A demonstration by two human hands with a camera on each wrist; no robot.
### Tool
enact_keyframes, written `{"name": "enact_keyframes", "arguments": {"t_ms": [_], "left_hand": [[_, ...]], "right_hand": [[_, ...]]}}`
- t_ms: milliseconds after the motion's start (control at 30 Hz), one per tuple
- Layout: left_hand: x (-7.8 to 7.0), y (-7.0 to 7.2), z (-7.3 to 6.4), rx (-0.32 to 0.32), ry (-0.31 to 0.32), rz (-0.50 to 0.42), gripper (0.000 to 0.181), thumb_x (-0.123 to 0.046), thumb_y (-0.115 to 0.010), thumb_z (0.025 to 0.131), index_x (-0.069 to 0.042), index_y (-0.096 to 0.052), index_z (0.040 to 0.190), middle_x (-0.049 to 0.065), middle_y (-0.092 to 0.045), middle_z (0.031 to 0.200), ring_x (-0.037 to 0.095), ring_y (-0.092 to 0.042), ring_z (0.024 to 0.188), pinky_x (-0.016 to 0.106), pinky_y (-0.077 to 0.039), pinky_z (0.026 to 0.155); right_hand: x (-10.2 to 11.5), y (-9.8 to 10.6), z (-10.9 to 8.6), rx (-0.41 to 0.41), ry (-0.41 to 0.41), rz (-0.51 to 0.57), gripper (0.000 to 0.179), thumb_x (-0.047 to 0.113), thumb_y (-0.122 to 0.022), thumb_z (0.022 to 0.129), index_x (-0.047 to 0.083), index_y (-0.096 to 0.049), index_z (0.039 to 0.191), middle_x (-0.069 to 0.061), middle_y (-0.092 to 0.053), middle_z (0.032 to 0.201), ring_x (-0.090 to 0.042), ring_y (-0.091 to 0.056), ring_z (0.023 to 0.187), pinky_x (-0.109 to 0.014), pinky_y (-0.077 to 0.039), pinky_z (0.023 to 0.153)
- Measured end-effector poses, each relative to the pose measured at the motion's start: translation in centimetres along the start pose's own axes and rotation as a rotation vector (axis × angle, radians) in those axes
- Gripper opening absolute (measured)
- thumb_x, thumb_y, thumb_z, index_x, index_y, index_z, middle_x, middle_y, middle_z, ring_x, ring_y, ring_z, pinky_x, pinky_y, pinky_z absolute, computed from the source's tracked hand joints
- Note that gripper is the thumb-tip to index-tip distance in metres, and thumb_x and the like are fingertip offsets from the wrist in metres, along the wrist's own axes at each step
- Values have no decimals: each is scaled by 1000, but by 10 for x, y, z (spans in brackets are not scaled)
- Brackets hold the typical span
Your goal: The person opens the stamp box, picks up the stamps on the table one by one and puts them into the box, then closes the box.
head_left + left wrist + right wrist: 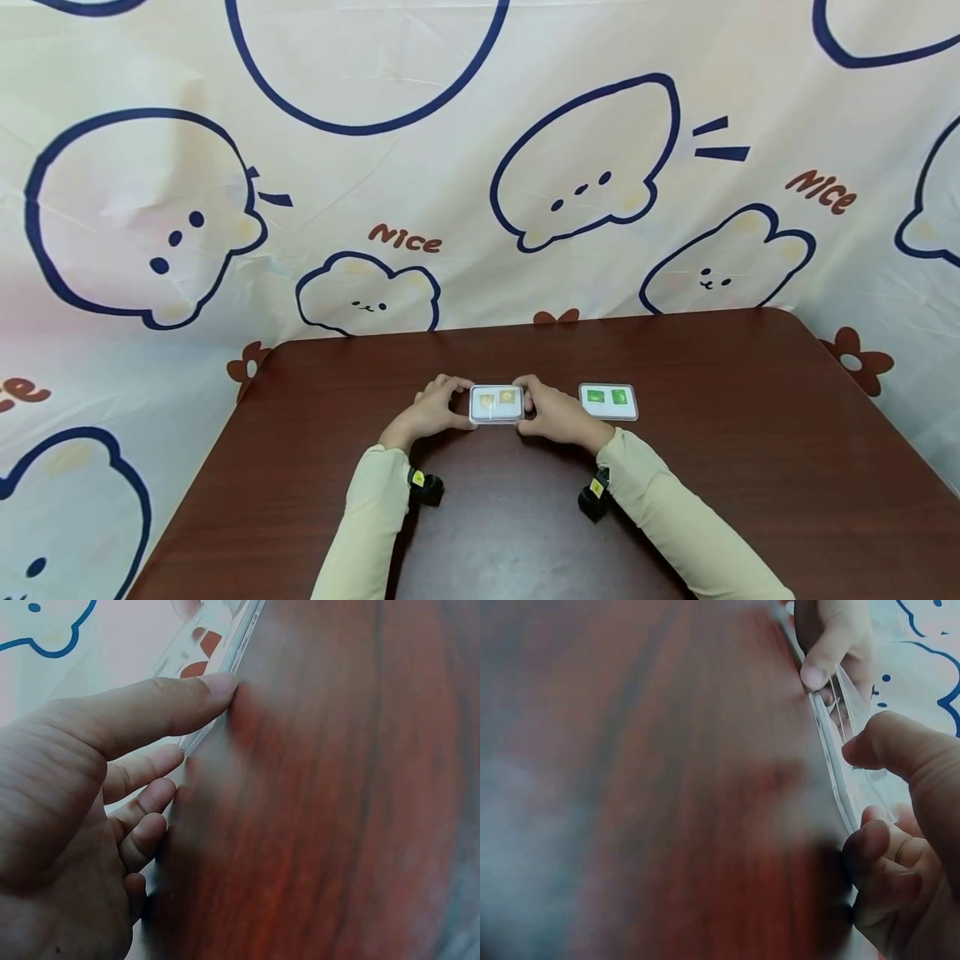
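Observation:
A small flat clear plastic case (497,404) with a white inside and two yellowish squares lies between both hands on the table. My left hand (430,410) pinches its left end, with thumb (217,684) at the near corner and index finger at the far one. At the right end my right hand (557,410) holds the case between thumb and fingers. In the right wrist view a clear cover (853,697) shows beside the white edge (831,754) of the case; whether they are fully apart I cannot tell. My right thumb (866,750) touches the clear part.
A similar flat case (608,402) with two green squares lies on the table just right of my right hand. The dark brown table (315,517) ends at a cloth backdrop (465,192) with cartoon drawings. Black cameras are strapped to both wrists.

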State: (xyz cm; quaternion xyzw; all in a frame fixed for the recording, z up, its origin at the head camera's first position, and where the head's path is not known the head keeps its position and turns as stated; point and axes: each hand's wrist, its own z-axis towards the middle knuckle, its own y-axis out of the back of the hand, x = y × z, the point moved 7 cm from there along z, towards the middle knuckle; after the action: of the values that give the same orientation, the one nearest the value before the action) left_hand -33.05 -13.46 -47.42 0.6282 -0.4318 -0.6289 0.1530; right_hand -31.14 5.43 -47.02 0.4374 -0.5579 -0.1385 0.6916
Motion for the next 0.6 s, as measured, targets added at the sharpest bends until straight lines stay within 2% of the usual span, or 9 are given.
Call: {"name": "enact_keyframes", "arguments": {"t_ms": [400,600], "left_hand": [[1,0,0,3,3,-1,66,-32,-83,74,-19,-54,132,5,-49,123,22,-43,111,39,-30,88],[0,1,1,2,6,11,61,-32,-82,76,-20,-56,130,5,-49,122,22,-44,110,38,-30,87]], "right_hand": [[-2,0,12,37,-66,-94,62,25,-72,83,11,-44,136,3,-55,86,-12,-45,63,-26,-33,57],[-3,-1,15,52,-75,-100,60,25,-71,83,10,-46,135,4,-53,86,-10,-43,62,-25,-33,57]]}}
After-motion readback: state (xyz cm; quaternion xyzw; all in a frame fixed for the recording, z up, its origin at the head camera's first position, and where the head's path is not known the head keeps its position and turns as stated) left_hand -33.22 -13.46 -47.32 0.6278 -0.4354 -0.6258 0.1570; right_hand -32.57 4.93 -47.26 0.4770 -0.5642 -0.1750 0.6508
